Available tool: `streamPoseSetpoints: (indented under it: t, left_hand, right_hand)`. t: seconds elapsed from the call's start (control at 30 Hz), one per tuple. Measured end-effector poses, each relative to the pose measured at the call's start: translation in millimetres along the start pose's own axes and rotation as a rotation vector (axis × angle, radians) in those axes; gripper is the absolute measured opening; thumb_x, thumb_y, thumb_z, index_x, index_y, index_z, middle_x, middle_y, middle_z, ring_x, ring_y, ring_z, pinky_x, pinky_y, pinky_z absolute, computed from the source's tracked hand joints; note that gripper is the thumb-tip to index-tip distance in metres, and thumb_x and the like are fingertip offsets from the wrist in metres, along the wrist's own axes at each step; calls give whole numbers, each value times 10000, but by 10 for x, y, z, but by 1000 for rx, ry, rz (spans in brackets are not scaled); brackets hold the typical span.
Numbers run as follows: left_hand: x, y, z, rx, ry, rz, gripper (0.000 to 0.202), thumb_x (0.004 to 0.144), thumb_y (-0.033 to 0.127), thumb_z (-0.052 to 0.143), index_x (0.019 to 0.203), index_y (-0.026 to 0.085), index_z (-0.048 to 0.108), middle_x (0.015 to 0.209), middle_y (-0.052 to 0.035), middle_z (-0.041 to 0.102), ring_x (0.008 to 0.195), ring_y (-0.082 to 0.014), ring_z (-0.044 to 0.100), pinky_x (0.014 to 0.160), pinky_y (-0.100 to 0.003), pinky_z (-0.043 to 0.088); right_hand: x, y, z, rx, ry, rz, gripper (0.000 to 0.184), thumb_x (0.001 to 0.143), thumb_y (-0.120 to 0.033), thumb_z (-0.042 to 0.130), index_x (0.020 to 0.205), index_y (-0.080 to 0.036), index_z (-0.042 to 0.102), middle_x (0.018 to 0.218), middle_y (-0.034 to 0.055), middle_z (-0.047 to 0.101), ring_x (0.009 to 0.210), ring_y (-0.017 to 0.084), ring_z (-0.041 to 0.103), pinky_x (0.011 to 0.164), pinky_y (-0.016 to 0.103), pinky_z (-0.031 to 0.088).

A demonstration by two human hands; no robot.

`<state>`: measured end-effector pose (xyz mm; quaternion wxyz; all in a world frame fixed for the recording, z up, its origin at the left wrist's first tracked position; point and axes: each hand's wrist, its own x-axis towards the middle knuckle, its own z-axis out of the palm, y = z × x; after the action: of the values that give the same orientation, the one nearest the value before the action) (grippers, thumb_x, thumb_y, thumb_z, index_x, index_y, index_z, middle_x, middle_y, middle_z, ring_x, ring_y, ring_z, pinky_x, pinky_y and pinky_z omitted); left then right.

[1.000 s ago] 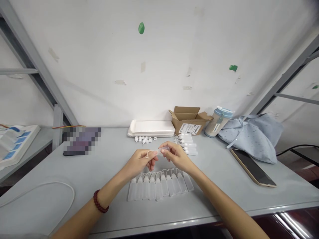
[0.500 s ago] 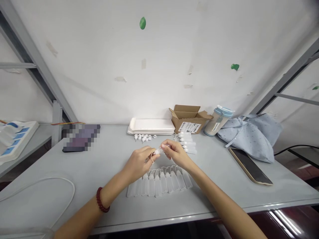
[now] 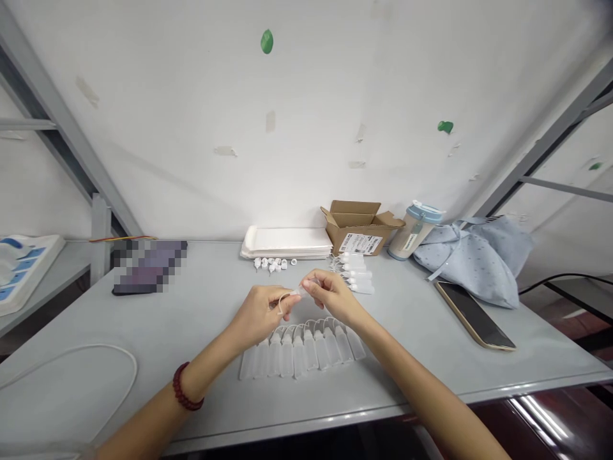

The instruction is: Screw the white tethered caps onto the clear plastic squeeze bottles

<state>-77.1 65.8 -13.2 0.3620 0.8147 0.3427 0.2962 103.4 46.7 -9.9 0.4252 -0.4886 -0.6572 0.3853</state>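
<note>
Between my two hands is a small translucent plastic bottle [image 3: 299,291] with a white loop of cord at its left end. My left hand [image 3: 258,314] pinches that end, its fingers covering most of the cap or neck. Closed on the other end, my right hand [image 3: 331,296] hides much of the body. Just below, a row of similar flat squeeze bottles [image 3: 299,358] lies side by side, cord loops at their tops. Several more bottles [image 3: 357,276] lie sideways behind my right hand. Loose white caps [image 3: 275,264] are clustered beyond my left hand.
Along the wall stand a stack of white trays [image 3: 287,241] and an open cardboard box [image 3: 359,231]. To their right are a tumbler [image 3: 416,231], a pale blue cloth bag [image 3: 474,262] and a phone [image 3: 474,316]. A white cable [image 3: 119,348] curves over the table's left side.
The view has shifted slightly, moving everything a little to the left. My left fingers now cover more of the bottle's capped end. Both hands stay on the bottle.
</note>
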Motion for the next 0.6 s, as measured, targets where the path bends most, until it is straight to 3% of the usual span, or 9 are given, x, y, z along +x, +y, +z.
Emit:
streamPoseSetpoints:
  t: [0.17, 0.33, 0.47, 0.6]
  left_hand:
    - [-13, -56, 31, 338, 123, 257, 344, 910, 324, 423, 617, 178, 529, 553, 14, 444, 497, -109, 369, 505, -237, 280]
    - [-17, -139, 83, 598, 158, 409, 345, 933, 279, 370, 663, 171, 555, 557, 2, 452, 477, -113, 351, 489, -255, 234]
    - [-9, -160, 86, 645, 161, 405, 336, 930, 290, 384, 684, 171, 579, 568, -6, 498, 481, -115, 388, 488, -250, 251]
    - [21, -147, 9, 484, 162, 319, 252, 910, 285, 429, 801, 180, 630, 657, -23, 586, 567, -129, 496, 549, -239, 344]
  right_hand:
    - [9, 10, 34, 127, 21, 117, 359, 758, -524, 571, 669, -176, 549, 438, -73, 354, 410, 83, 318, 418, 221, 264]
    - [13, 21, 73, 275, 50, 236, 409, 705, -530, 627, 560, -188, 455, 416, -87, 311, 380, 62, 267, 384, 210, 220]
    - [11, -2, 100, 276, 55, 238, 418, 705, -523, 632, 543, -183, 449, 414, -89, 306, 379, 55, 255, 391, 211, 215]
    - [65, 34, -49, 107, 96, 114, 384, 770, -519, 561, 608, -175, 514, 424, -61, 403, 393, 79, 345, 421, 223, 272]
